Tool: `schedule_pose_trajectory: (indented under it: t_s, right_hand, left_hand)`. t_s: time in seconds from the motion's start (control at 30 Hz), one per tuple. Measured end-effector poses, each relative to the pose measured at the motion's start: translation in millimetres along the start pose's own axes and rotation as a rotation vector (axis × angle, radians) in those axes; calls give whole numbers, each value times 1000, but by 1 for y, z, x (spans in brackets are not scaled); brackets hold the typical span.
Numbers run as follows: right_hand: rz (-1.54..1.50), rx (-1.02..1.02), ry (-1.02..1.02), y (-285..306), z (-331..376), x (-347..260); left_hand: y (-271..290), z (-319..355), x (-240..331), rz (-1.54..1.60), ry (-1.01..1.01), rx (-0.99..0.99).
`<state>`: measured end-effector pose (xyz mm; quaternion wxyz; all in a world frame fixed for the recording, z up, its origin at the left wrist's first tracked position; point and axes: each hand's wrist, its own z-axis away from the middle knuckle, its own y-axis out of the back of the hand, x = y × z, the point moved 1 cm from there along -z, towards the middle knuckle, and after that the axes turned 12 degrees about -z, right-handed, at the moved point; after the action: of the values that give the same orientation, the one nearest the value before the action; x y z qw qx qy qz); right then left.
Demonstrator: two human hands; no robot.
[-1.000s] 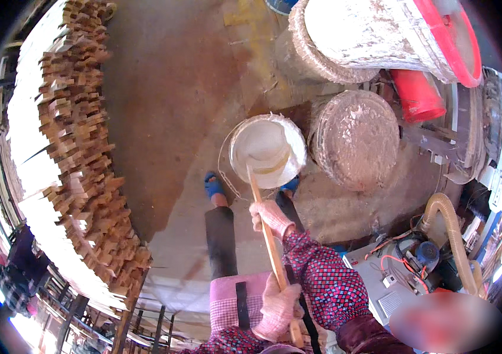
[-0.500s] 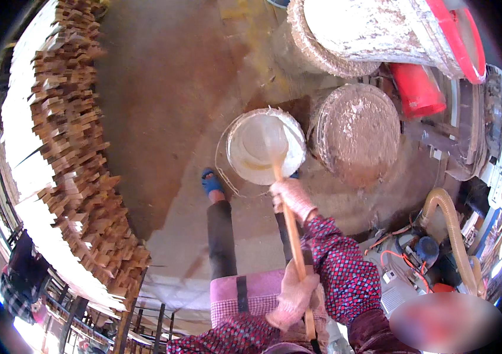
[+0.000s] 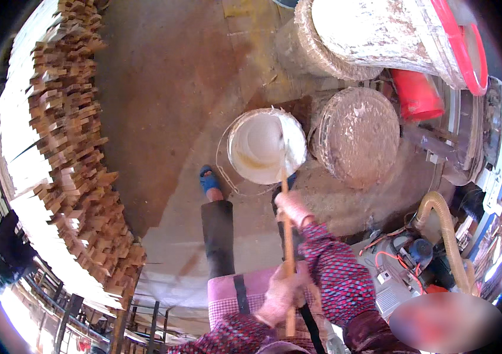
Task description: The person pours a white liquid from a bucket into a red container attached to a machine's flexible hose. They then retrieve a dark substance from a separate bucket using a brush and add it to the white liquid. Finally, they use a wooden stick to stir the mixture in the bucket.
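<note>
A long wooden-handled paddle (image 3: pixel 289 248) slants down from my lap into a white bucket (image 3: pixel 237 162). Higher on the shaft, my right hand (image 3: pixel 294 207) is closed around it just outside the bucket's near rim. My left hand (image 3: pixel 279 296) grips the same shaft lower down, close to my body. Both hands look covered by pale pinkish gloves. The paddle's far end is inside the bucket, against or near its right wall, and is too blurred to make out. Pale residue coats the bucket's inside, with a yellowish patch near the bottom. Its wire handle hangs to the left.
A crusted round-topped drum (image 3: pixel 357 135) stands right of the bucket. Beyond it are a large white-caked barrel (image 3: pixel 380 35) and a red bucket (image 3: pixel 417 94). Stacked wood strips (image 3: pixel 74 153) line the left. A ribbed hose (image 3: pixel 442 224) and machine parts lie at right.
The paddle's far end has swung from the bucket's middle to its right side, and the shaft now runs straighter up and down. Both hands have shifted slightly and keep their grip.
</note>
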<state>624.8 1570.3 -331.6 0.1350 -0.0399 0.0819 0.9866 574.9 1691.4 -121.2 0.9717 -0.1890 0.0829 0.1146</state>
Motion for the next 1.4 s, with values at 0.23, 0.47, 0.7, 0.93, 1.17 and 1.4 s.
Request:
schedule_pose_trajectory:
  t_s: [0.23, 0.47, 0.7, 0.93, 1.17, 1.4]
  right_hand:
    - [-212, -330, 43, -32, 36, -22]
    - [-445, -317, -141, -33, 20, 34]
    - [-816, -423, -202, -8, 41, 2]
    - [-971, -558, -359, -66, 27, 20]
    - [-958, -353, -352, -5, 30, 40]
    - [-785, -515, -281, -65, 19, -21]
  left_hand:
    - [-33, 39, 1, 68, -139, 160]
    - [2, 40, 21, -132, 71, 177]
    - [-15, 30, -17, -414, -240, 154]
    - [2, 57, 36, -361, -60, 321]
    - [-2, 42, -5, -374, 20, 149]
    - [-14, 27, 28, -178, -207, 256]
